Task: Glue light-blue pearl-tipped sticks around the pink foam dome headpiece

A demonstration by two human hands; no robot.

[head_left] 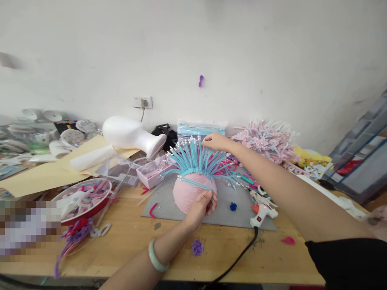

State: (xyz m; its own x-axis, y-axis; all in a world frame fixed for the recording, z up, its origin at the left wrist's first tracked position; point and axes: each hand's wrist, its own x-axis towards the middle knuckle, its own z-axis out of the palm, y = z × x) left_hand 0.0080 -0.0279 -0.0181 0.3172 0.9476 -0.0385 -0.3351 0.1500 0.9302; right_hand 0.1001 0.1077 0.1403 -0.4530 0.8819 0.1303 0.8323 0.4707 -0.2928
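Observation:
A pink fabric-covered dome point(193, 187) stands on a grey cutting mat point(169, 201). From its top fans out a crown of light-blue pipe cleaners point(190, 155) tipped with white beads. One blue strand crosses the front of the dome towards my left hand point(204, 205), whose curled fingers close on its end at the dome's lower right. Behind the crown, my right hand point(216, 141) reaches over from the right, fingertips closed at a beaded tip. Its fingers partly hide what they pinch.
A white glue gun point(262, 216) with a black cord lies at the mat's right edge. A white mannequin head point(130, 135), a lilac box point(154, 171) and a red-sided basin point(87, 201) are left. A pink fluffy bundle point(267, 141) stands back right; a purple flower point(197, 247) lies in front.

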